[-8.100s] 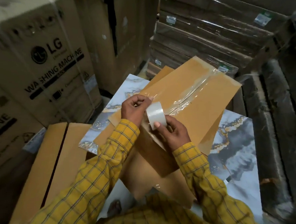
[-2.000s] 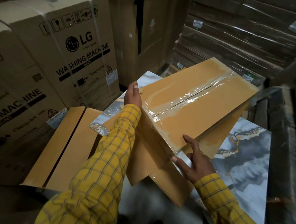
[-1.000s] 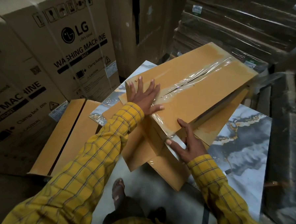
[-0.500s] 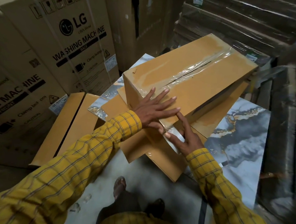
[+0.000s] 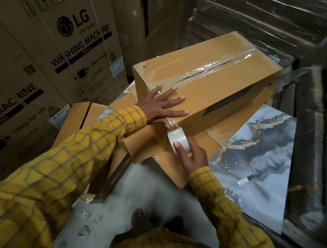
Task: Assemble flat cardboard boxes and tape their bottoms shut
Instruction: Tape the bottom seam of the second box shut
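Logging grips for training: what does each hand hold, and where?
Right hand grips the tape roll by its outer rim. Left hand holds nothing, pressing flat on the box.

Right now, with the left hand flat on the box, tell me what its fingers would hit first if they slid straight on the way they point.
Nothing on the box: the left hand points right across the bare cardboard of the box toward its right edge. Past that edge, depth is unclear.

Yellow plaid shirt with dark grid lines, long sleeves buttoned at wrists.
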{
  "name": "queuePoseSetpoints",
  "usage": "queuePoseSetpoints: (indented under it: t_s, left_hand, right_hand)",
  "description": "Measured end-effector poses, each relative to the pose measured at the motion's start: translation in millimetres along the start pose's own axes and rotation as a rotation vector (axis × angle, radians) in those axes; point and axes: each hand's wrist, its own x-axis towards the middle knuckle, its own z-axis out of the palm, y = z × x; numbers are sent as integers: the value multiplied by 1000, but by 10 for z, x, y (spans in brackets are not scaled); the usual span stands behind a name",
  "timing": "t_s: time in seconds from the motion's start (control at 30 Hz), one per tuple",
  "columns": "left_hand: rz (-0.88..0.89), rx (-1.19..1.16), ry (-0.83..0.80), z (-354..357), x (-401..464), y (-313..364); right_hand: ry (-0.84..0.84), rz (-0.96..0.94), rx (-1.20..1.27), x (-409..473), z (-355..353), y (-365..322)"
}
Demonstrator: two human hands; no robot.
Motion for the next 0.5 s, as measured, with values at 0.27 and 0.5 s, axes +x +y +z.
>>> queuePoseSetpoints:
  t_s: [0.27,0.5]
  left_hand:
    - [-4,-51,56,22,-24,-85]
    - [-599,-370,560,308,-411,575]
  right_hand:
    - [14,223,-19,146,210,129]
    - [97,231,-47,210,246,224]
